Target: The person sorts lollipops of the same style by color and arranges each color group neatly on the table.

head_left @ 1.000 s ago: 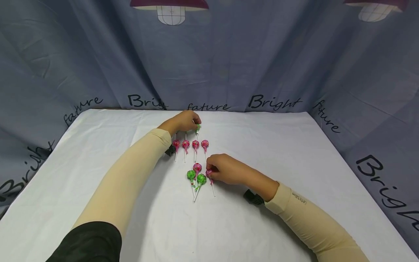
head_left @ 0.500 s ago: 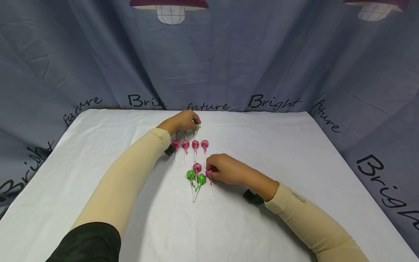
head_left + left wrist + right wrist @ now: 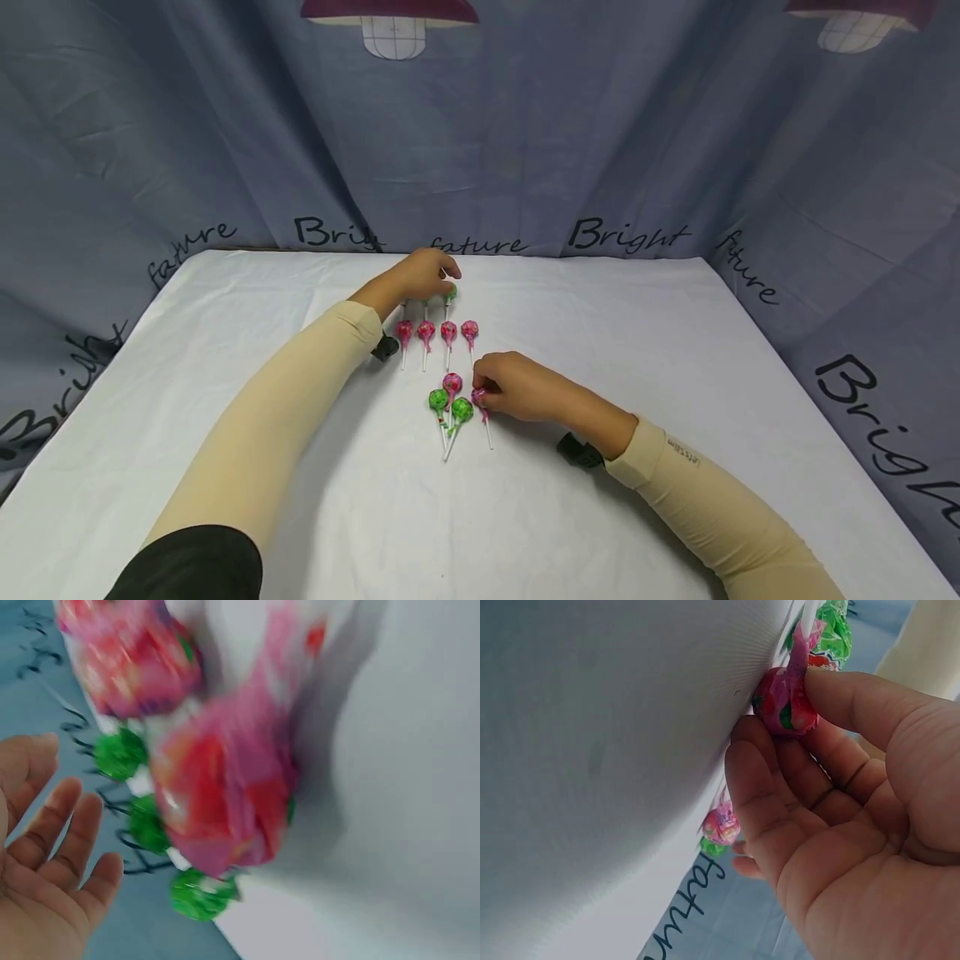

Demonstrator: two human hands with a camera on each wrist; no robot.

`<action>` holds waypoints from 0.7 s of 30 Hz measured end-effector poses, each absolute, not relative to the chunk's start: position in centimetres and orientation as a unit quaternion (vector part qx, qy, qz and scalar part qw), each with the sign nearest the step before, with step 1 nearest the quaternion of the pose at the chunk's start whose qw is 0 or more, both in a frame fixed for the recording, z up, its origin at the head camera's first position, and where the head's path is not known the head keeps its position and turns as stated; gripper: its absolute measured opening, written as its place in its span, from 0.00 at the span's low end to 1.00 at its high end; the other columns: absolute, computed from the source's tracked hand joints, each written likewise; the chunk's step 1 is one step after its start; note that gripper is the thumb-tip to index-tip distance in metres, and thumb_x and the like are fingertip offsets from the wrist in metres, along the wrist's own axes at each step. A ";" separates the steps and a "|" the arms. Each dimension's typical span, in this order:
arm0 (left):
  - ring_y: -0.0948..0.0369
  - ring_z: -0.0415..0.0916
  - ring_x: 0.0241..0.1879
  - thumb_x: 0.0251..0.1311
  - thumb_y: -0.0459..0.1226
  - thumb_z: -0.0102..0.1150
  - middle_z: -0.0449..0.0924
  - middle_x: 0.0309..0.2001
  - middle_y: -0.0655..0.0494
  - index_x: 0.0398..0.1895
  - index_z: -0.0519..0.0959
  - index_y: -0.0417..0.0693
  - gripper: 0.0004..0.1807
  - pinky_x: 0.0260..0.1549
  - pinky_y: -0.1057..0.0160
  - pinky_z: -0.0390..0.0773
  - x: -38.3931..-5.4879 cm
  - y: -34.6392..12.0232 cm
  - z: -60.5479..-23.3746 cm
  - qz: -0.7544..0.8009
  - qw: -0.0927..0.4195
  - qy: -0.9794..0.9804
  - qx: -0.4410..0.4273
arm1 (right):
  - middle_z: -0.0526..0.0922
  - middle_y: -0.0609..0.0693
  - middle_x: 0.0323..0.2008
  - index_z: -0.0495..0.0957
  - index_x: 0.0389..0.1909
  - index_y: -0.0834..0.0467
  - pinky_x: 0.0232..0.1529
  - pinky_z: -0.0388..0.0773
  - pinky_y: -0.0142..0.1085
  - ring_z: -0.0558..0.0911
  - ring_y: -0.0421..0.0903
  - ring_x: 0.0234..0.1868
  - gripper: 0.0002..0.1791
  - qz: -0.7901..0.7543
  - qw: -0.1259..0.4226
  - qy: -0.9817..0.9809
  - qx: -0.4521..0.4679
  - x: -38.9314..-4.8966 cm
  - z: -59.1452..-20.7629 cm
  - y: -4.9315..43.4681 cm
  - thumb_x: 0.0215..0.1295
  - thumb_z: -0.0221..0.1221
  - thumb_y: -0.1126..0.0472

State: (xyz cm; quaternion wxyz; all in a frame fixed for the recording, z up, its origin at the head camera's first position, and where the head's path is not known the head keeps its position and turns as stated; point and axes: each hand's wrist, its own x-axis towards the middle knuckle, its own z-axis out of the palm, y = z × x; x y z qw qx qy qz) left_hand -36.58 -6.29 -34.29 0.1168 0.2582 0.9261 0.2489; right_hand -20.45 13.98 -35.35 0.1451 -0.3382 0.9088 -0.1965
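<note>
My left hand (image 3: 422, 275) is over the far row of green lollipops (image 3: 202, 894), its fingers spread and holding nothing. A green lollipop (image 3: 451, 293) lies just beside its thumb; the other green heads are hidden under this hand in the head view. Below them, a row of pink lollipops (image 3: 426, 332) lies with sticks toward me. My right hand (image 3: 519, 387) pinches the head of a pink lollipop (image 3: 786, 703) between thumb and fingers, on the table. Left of it, two green lollipops (image 3: 462, 410) and one pink lollipop (image 3: 452, 383) lie bunched with sticks crossing.
A white cloth covers the table (image 3: 600, 333). Behind it hangs a grey-blue printed curtain (image 3: 562, 150). A black wrist camera (image 3: 580, 451) sits under the right wrist, and another black wrist camera (image 3: 386, 347) under the left, close to the pink row.
The far green lollipop's stick has swung slightly left to line up with the row. My left fingers have let go of it and opened. My right hand stays in place.
</note>
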 end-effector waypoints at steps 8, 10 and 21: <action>0.52 0.75 0.53 0.65 0.37 0.62 0.80 0.52 0.49 0.52 0.82 0.41 0.15 0.53 0.54 0.74 -31.4 -6.9 -32.7 0.269 0.039 0.917 0.290 | 0.74 0.43 0.28 0.77 0.32 0.55 0.35 0.73 0.33 0.73 0.41 0.32 0.06 -0.202 0.144 0.908 -0.338 -20.3 -35.4 13.8 0.64 0.66 0.64; 0.52 0.76 0.52 0.64 0.38 0.64 0.81 0.51 0.49 0.51 0.83 0.41 0.15 0.52 0.54 0.75 -29.6 -7.2 -32.3 0.276 0.039 0.919 0.278 | 0.75 0.43 0.28 0.77 0.33 0.54 0.35 0.73 0.33 0.73 0.42 0.32 0.06 -0.206 0.145 0.907 -0.337 -20.3 -35.4 13.8 0.64 0.66 0.63; 0.55 0.79 0.44 0.59 0.37 0.68 0.84 0.42 0.51 0.45 0.85 0.41 0.13 0.46 0.57 0.77 -22.2 -9.1 -33.6 0.290 0.080 0.905 0.300 | 0.75 0.43 0.28 0.77 0.32 0.54 0.36 0.73 0.34 0.73 0.41 0.32 0.06 -0.207 0.130 0.906 -0.345 -20.3 -35.5 13.9 0.64 0.66 0.64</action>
